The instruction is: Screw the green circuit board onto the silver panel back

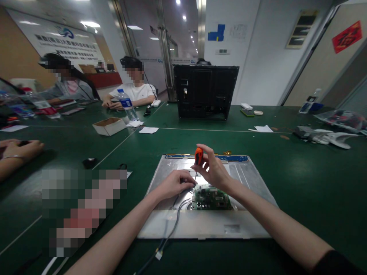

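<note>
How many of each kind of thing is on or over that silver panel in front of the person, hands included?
Hands: 2, left hand and right hand
Screwdrivers: 1, orange-handled screwdriver held upright by the right hand
Circuit boards: 1, green circuit board
Metal panels: 1, silver panel
Cable bundles: 1, grey cable bundle
Total: 6

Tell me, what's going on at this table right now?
A person is bent over a metal panel lying flat on the green table. The right hand holds an orange-handled screwdriver upright, its tip down at the edge of a green circuit board mounted on the panel. The left hand rests beside the tip, near grey cables. Other people sit further along the table, behind a water bottle.
</note>
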The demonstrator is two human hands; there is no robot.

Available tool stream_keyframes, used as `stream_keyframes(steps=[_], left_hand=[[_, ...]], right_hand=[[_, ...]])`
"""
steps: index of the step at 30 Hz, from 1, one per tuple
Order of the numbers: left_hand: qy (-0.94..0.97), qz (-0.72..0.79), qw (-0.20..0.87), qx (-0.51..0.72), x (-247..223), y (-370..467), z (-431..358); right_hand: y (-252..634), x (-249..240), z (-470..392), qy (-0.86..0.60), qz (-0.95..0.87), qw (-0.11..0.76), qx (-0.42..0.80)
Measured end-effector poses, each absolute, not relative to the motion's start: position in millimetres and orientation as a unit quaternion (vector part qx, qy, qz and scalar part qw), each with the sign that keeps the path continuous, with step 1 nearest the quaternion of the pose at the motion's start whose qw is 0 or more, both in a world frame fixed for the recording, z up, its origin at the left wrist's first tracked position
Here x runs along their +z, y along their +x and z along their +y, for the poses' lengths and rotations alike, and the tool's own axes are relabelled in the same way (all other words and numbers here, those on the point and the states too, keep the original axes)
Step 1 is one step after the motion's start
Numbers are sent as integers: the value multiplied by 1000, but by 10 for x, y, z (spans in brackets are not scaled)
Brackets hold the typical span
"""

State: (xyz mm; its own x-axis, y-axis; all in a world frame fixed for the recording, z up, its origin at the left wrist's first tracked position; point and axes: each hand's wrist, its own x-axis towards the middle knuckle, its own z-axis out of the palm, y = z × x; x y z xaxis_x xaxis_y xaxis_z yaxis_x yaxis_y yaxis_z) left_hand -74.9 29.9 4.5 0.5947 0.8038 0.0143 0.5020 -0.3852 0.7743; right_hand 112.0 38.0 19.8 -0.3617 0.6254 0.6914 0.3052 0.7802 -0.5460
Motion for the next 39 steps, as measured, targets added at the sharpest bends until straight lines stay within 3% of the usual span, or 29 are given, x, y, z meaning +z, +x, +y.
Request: stream_keyframes(steps=[31, 39], left_hand=[[800, 414, 384, 204, 14, -742, 298], [808, 409, 375, 198, 59, -744, 284]], right_hand=[[1218, 450, 301, -271, -861, 395, 171], [1285, 804, 33, -297, -834, 453, 102]])
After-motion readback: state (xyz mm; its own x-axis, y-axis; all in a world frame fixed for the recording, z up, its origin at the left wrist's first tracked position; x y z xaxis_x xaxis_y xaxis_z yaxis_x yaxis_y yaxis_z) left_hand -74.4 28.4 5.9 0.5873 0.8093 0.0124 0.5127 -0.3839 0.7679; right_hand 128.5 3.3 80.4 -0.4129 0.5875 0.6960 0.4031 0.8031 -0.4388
